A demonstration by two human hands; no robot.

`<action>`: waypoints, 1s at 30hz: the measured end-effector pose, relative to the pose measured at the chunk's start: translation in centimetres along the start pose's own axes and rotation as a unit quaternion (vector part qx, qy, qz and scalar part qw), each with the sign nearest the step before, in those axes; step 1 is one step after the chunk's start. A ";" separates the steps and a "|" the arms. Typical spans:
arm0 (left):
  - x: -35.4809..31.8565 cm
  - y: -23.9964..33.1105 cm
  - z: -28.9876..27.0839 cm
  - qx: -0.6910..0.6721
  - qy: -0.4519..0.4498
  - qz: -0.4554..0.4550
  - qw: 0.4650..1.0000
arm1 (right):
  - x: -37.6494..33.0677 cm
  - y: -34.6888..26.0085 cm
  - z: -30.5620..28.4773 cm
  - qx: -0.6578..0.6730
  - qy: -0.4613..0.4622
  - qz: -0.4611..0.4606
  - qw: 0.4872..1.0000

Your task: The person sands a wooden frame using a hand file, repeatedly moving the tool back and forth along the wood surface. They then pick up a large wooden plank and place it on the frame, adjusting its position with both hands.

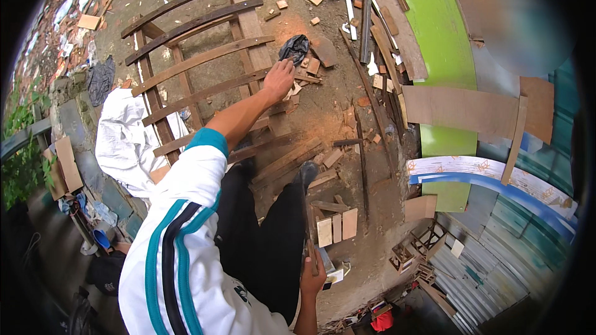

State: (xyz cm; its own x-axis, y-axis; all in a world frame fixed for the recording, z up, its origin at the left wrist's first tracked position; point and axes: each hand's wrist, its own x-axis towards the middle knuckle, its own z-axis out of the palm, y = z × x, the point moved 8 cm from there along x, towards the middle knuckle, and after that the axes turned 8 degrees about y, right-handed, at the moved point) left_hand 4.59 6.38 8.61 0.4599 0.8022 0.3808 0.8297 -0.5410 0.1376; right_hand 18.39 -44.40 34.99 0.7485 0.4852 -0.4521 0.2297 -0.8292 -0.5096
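My left hand (280,79) reaches forward past the end of a wooden slat. Its fingers are bent and drawn together at the near edge of a crumpled black plastic bag (293,48); what they pinch is hidden. Under that forearm lies a wooden frame (202,95), with several dark slats laid across its long rails. My right hand (312,276), low in the view, is wrapped round a thin wooden stick (309,226). The stick points forward along my right leg toward my shoe (306,172). Whether it carries a head at its far end I cannot make out.
Wood offcuts (336,226) and long strips (365,87) litter the ground on the right. Beyond them stand a green panel (444,37) and corrugated sheets (478,273). A white sack (121,139) lies beside the frame, near a low wall (71,108) on the left.
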 end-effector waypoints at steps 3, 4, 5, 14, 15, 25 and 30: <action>0.4 -2.1 4.8 -0.077 -0.291 -0.074 0.951 | 1.9 0.8 1.6 0.018 -0.005 0.002 1.000; 0.9 -1.9 4.7 -0.081 -0.308 -0.056 0.946 | 2.5 1.5 2.2 0.023 -0.005 0.014 1.000; 1.2 -1.7 4.5 -0.065 -0.302 -0.045 0.950 | 2.9 2.3 2.9 0.027 -0.007 0.026 0.999; 0.9 0.4 7.8 0.074 -0.320 0.062 0.943 | 7.1 8.9 6.7 0.062 -0.029 0.101 0.993; 1.1 0.2 8.3 0.084 -0.333 0.070 0.937 | 7.3 9.3 6.8 0.065 -0.027 0.108 0.992; 4.0 1.9 8.7 0.135 -0.379 0.242 0.883 | 8.6 12.1 5.9 0.113 -0.016 0.171 0.979; 5.7 -1.3 7.5 0.059 -0.335 0.047 0.939 | 9.1 13.7 6.0 0.123 0.011 0.107 0.987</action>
State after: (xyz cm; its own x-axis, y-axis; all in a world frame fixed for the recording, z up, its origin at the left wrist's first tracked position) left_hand 8.49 13.57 3.77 0.5956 0.7525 -0.2810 0.7867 -0.6172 0.0146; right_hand 24.64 -49.67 19.48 0.7772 0.2977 -0.5545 -0.0916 -0.8181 -0.5677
